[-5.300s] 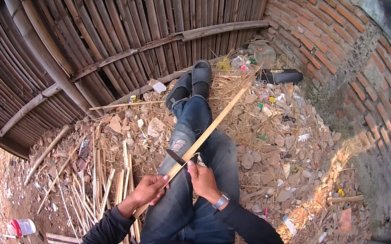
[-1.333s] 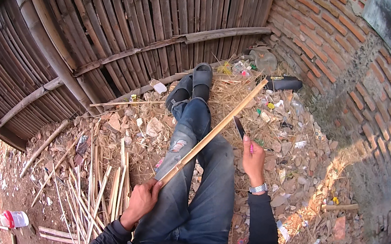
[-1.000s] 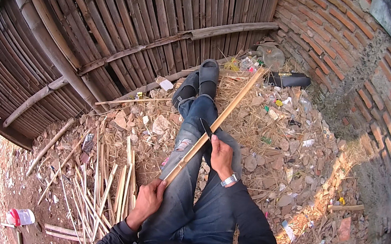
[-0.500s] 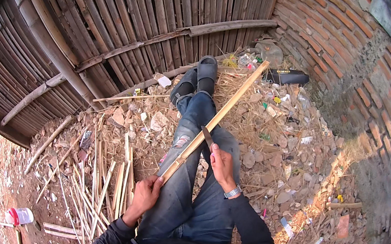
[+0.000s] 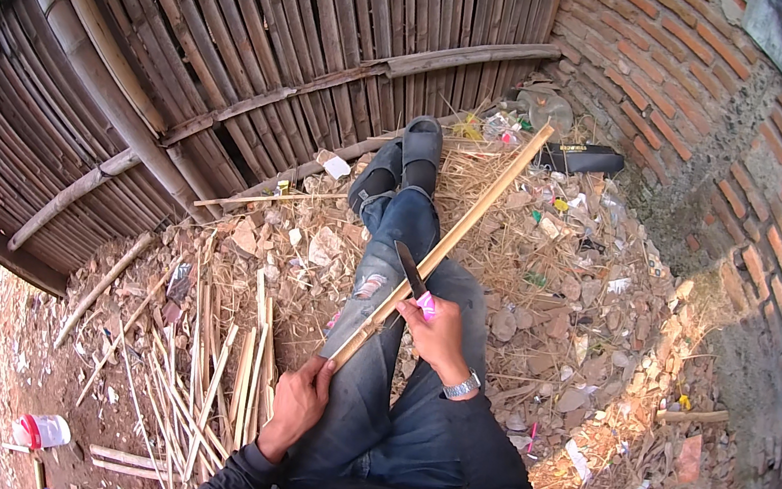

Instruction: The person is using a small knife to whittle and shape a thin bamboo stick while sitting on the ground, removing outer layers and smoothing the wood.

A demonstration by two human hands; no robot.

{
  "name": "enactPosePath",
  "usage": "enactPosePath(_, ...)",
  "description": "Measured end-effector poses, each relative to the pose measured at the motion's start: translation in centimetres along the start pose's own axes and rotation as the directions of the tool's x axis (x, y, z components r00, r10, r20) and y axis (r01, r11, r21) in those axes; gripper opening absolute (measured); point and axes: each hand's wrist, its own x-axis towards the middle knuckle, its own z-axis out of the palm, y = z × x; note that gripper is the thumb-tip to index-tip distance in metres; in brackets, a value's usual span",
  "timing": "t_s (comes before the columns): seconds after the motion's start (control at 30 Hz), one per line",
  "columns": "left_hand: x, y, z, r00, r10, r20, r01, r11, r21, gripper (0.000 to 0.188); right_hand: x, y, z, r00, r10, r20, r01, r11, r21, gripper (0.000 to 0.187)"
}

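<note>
A long pale bamboo strip (image 5: 477,209) lies slantwise over my jeans, its far end up near the wall corner. My left hand (image 5: 298,403) grips its near end beside my left thigh. In my right hand (image 5: 438,333) is a knife (image 5: 411,269) with a dark blade and a pink-and-white handle. The blade crosses the strip at about its middle, point toward the upper left; whether the edge touches the wood I cannot tell. My crossed legs stretch forward, with grey sandals (image 5: 420,153) on the feet.
Several split bamboo strips (image 5: 210,389) lie in a pile at my left. A bamboo slat wall (image 5: 343,25) stands ahead, a brick wall (image 5: 676,95) at the right. Rubble and litter (image 5: 549,339) cover the ground. A white tub with a red lid (image 5: 42,431) rests at lower left.
The knife has turned, its blade now pointing more up and left across the strip, with the pink handle showing. My left hand keeps its hold on the strip's near end.
</note>
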Motion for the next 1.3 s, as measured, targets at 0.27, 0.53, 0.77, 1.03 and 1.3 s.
enactPosePath(0.27,0.9,-1.9,-0.4,0.99,-0.025,0.137,0.045,0.989,-0.14,0.04,4.4,6.7,-11.0,0.775,0.183,-0.604,-0.009,0.96,0.28,0.012)
enactPosePath(0.53,1.9,-1.1,-1.5,0.97,-0.029,0.242,0.077,0.978,-0.193,0.041,6.2,11.9,-24.3,0.263,0.008,-0.965,0.084,0.996,0.031,0.024)
enactPosePath(0.77,0.9,0.3,-2.3,0.998,0.003,0.069,-0.008,0.998,0.063,0.032,3.4,4.7,-10.1,0.95,0.038,-0.31,-0.072,0.993,-0.099,0.056)
enactPosePath(1.03,0.3,-2.9,-1.9,0.997,0.075,0.034,-0.078,0.993,0.087,0.031,11.0,6.5,-8.9,0.899,-0.028,-0.437,-0.09,0.965,-0.247,0.05)
enactPosePath(1.3,0.3,-2.7,-1.3,0.997,0.058,0.051,-0.061,0.995,0.079,0.034,6.8,8.5,-6.2,0.97,0.03,-0.242,-0.079,0.978,-0.195,0.055)
